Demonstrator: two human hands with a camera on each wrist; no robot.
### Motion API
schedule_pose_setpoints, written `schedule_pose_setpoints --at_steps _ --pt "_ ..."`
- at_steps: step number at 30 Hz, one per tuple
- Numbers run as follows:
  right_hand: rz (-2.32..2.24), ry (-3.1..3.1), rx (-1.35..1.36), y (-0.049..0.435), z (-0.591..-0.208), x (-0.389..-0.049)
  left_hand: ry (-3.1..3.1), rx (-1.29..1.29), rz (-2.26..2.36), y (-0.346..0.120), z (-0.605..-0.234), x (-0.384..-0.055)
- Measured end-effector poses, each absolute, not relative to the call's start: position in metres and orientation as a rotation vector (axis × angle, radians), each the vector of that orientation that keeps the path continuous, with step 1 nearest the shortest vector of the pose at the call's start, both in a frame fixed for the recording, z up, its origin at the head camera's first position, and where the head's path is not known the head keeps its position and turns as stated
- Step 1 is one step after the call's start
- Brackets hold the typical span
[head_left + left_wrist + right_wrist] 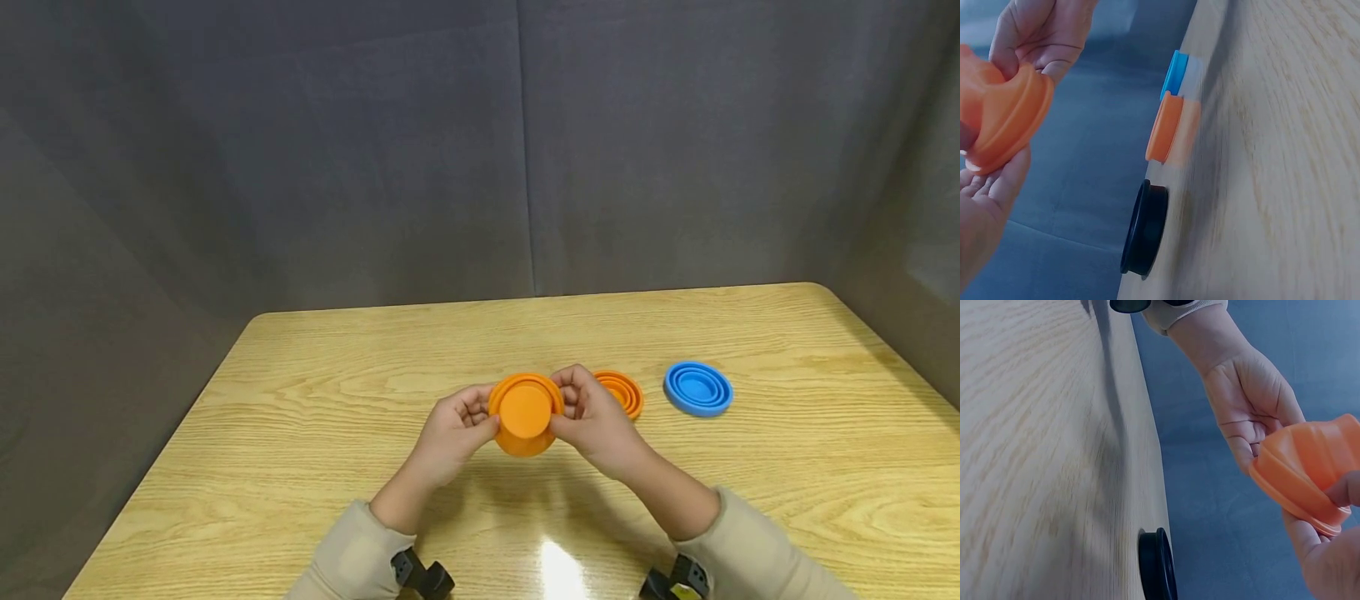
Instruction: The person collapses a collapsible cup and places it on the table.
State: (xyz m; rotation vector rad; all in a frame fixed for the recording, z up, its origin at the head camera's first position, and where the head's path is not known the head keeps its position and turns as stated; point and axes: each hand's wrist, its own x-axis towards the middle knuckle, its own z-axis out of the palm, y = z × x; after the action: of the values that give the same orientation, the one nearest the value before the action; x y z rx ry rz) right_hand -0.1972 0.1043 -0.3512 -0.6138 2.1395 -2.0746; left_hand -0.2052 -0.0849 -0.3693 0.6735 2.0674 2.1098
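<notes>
Both hands hold an orange collapsible cup [525, 410] above the table, its flat round base facing me in the head view. My left hand [450, 433] pinches its left edge between thumb and fingers. On the opposite edge, the right hand [600, 421] pinches it the same way. From the left wrist view the cup [1013, 119] looks drawn out, with bent, stepped walls. A second orange collapsible cup [626, 393] lies flat on the table, partly hidden behind the right hand. To its right rests a blue collapsible cup [698, 388], folded into rings.
A dark round rimmed piece [1145, 229] sits on the table in the left wrist view; I cannot find it in the head view. The wooden table [300, 467] ends at grey cloth [390, 167] behind and at both sides. Black devices [422, 573] are strapped at the wrists.
</notes>
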Motion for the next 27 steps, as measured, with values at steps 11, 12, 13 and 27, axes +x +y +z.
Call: schedule_pose_setpoints --at_steps 11,12,13,27 --pt "-2.076 2.178 -0.577 0.101 -0.349 -0.194 2.160 0.722 2.080 -0.083 -0.365 -0.202" --pt "-2.075 2.178 -0.577 0.101 -0.348 -0.193 2.162 0.721 2.079 -0.083 -0.365 -0.202" --pt "-2.074 2.178 -0.578 0.101 -0.348 -0.193 2.162 0.722 2.081 -0.082 -0.365 -0.202" --pt "-2.052 2.039 -0.696 0.116 -0.352 -0.192 2.022 0.768 2.074 -0.087 -0.364 -0.202"
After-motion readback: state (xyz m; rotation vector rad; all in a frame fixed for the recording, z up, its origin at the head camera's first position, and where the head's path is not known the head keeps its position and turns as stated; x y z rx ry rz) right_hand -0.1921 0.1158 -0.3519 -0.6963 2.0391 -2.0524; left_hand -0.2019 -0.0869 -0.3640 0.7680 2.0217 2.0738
